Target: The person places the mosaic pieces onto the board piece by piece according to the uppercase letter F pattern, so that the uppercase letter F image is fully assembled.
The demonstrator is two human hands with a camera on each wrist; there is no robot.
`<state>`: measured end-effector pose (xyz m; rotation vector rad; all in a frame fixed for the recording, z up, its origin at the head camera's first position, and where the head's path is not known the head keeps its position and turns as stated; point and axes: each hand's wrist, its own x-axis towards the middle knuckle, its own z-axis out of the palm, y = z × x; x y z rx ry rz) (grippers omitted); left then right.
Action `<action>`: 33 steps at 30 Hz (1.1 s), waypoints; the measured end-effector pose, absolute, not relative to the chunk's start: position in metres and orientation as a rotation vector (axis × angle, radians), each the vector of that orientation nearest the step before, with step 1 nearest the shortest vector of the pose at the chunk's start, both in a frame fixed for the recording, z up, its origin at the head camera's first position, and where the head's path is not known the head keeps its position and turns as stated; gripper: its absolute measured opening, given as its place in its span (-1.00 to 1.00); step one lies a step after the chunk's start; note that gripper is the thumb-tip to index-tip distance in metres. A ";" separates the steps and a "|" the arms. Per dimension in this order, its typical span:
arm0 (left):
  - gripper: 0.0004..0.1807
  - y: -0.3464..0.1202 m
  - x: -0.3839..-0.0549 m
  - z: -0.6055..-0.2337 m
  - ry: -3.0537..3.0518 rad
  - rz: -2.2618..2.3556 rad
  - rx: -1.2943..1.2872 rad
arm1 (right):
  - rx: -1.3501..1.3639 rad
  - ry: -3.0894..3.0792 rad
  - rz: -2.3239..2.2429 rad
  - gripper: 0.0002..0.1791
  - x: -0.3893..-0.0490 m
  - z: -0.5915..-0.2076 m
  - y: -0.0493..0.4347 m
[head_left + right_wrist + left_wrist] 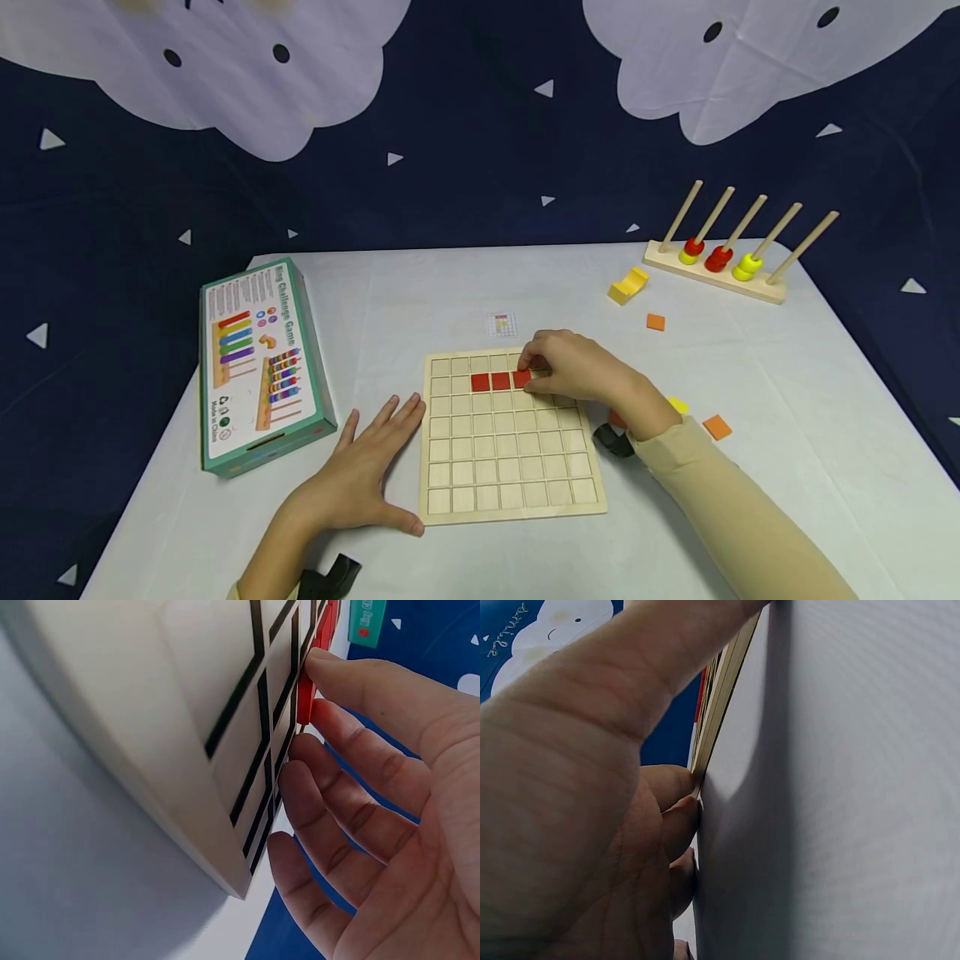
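A wooden grid board lies flat on the white table. Three red square tiles form a row in its second row of cells from the far side. The right hand reaches over the board's far right part and pinches the rightmost red tile between thumb and index finger, close at its cell. Its other fingers are loosely bent beside the board. Along the board's left edge, the left hand is spread with straight fingers; fingertips and thumb tip are at the edge, and the palm holds nothing.
A small printed grid card lies behind the board. On the left is a green game box. A peg stand with beads, a yellow wavy block and orange tiles are to the right; a yellow tile lies by the right forearm.
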<state>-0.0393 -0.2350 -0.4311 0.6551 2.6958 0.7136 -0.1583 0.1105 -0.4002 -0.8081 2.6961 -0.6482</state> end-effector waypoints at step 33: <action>0.66 -0.234 -0.039 -0.430 2.693 0.722 0.661 | -0.704 2.741 -0.771 -0.72 -0.174 -0.386 0.172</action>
